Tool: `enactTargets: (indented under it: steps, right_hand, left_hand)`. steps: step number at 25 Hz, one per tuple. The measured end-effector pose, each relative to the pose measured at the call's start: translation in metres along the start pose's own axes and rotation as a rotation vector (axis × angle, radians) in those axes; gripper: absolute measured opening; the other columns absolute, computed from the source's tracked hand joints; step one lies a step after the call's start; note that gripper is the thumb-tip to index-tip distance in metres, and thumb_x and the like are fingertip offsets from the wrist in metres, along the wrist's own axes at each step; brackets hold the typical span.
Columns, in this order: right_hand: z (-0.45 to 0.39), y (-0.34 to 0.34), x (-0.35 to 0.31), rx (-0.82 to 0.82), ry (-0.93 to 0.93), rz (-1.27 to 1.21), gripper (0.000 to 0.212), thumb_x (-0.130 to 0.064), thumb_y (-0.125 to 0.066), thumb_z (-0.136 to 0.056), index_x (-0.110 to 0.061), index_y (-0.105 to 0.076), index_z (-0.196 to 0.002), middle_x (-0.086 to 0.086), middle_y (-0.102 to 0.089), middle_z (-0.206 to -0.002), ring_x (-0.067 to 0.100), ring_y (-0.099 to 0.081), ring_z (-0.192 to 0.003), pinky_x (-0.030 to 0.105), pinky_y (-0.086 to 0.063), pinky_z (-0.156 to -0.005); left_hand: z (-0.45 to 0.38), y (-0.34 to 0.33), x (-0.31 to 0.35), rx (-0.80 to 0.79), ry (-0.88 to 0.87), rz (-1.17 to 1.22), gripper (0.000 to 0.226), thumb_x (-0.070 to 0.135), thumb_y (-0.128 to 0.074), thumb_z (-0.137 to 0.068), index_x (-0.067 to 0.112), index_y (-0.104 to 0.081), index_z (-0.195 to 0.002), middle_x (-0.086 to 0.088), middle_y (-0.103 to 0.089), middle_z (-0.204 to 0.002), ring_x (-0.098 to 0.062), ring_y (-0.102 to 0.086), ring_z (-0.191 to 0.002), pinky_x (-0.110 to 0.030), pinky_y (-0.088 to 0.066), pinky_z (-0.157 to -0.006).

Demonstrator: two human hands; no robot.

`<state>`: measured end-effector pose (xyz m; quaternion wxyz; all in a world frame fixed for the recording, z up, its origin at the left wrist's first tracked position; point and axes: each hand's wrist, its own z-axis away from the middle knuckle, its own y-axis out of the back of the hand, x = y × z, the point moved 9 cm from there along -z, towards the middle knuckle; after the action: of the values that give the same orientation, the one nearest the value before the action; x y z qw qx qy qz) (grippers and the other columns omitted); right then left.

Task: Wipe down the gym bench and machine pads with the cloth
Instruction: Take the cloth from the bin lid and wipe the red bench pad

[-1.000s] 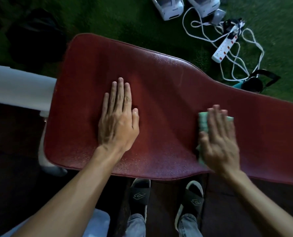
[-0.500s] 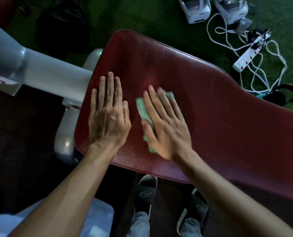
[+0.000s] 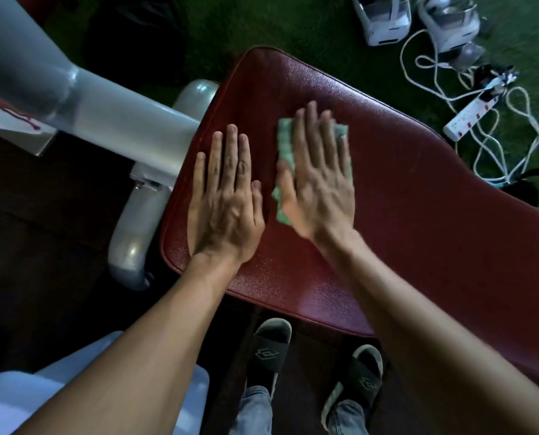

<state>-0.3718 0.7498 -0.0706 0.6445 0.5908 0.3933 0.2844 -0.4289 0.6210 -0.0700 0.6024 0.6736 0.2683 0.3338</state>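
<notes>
A dark red padded bench (image 3: 419, 221) runs from the upper middle to the right edge. My left hand (image 3: 225, 199) lies flat on its left end, fingers together and holding nothing. My right hand (image 3: 320, 177) presses flat on a folded green cloth (image 3: 285, 146) just right of the left hand. Most of the cloth is hidden under the palm; its edges show at the fingertips and beside the thumb.
A grey metal machine frame (image 3: 104, 120) with a curved tube (image 3: 136, 233) joins the bench's left end. On the green turf behind lie a white power strip (image 3: 469, 116) with tangled cables and two white devices (image 3: 384, 17). My feet in black slides (image 3: 269, 350) stand below the bench.
My right hand slid the cloth leftward along the bench from its right part until it was beside my left hand, then a little farther up the pad. The left hand stayed flat.
</notes>
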Motion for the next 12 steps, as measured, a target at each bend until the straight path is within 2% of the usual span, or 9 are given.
enactTargets:
  steps: [2,4,6,9,10,11,12]
  right_hand:
    - [0.049,-0.003,-0.007,-0.089,0.176,0.009,0.069,-0.044,-0.031,-0.104,-0.015,-0.013,-0.164,0.004,-0.009,-0.173,0.021,-0.004,-0.161,0.044,-0.013,-0.130]
    - [0.098,0.000,0.031,-0.143,0.208,0.024,0.068,-0.043,-0.032,-0.104,-0.018,-0.013,-0.164,0.001,-0.009,-0.173,0.019,-0.004,-0.161,0.045,-0.016,-0.130]
    - [0.110,0.007,0.090,-0.124,0.029,0.022,0.070,-0.042,-0.030,-0.101,-0.019,-0.012,-0.164,0.002,-0.007,-0.174,0.020,-0.002,-0.161,0.050,-0.016,-0.129]
    - [0.064,0.011,0.146,-0.015,-0.458,-0.049,0.074,-0.046,-0.019,-0.097,-0.017,-0.005,-0.164,0.004,0.000,-0.174,0.022,0.002,-0.161,0.052,-0.008,-0.130]
    - [0.041,0.013,0.140,0.015,-0.522,-0.076,0.075,-0.047,-0.018,-0.096,-0.016,-0.005,-0.164,0.005,-0.002,-0.174,0.023,0.001,-0.161,0.052,-0.007,-0.130]
    - [0.021,0.013,0.122,0.027,-0.485,-0.081,0.076,-0.047,-0.019,-0.096,-0.014,-0.008,-0.164,0.006,-0.005,-0.174,0.025,-0.001,-0.161,0.052,-0.008,-0.130]
    - [0.011,0.012,0.095,0.029,-0.366,-0.073,0.076,-0.046,-0.024,-0.097,-0.014,-0.011,-0.164,0.007,-0.008,-0.173,0.026,-0.004,-0.161,0.051,-0.009,-0.130]
  left_hand:
    - [0.000,-0.001,-0.001,-0.004,-0.002,0.008,0.065,0.030,-0.026,-0.105,0.006,-0.007,-0.163,-0.012,-0.004,-0.173,-0.026,-0.003,-0.160,-0.046,-0.007,-0.130]
    - [0.000,-0.001,-0.001,-0.007,0.003,0.006,0.065,0.030,-0.025,-0.106,0.006,-0.006,-0.163,-0.012,-0.003,-0.173,-0.025,-0.002,-0.160,-0.046,-0.006,-0.130]
    - [0.001,0.000,0.001,-0.009,0.004,-0.003,0.065,0.031,-0.023,-0.106,0.006,-0.005,-0.163,-0.012,-0.002,-0.173,-0.025,-0.001,-0.160,-0.046,-0.006,-0.130]
    - [0.001,-0.001,0.001,-0.007,0.003,-0.011,0.065,0.031,-0.022,-0.106,0.006,-0.005,-0.163,-0.012,-0.001,-0.173,-0.026,0.000,-0.160,-0.047,-0.007,-0.130]
    - [0.001,-0.001,0.001,-0.001,0.004,-0.010,0.065,0.031,-0.023,-0.106,0.006,-0.005,-0.163,-0.013,-0.002,-0.173,-0.026,-0.001,-0.160,-0.047,-0.006,-0.130]
    - [0.001,-0.001,0.001,0.003,0.006,-0.014,0.065,0.031,-0.023,-0.106,0.006,-0.006,-0.163,-0.013,-0.002,-0.173,-0.026,-0.001,-0.160,-0.046,-0.006,-0.130]
    - [0.002,-0.001,0.001,0.003,0.007,-0.019,0.065,0.031,-0.023,-0.106,0.005,-0.006,-0.163,-0.013,-0.003,-0.173,-0.026,-0.002,-0.160,-0.047,-0.006,-0.130]
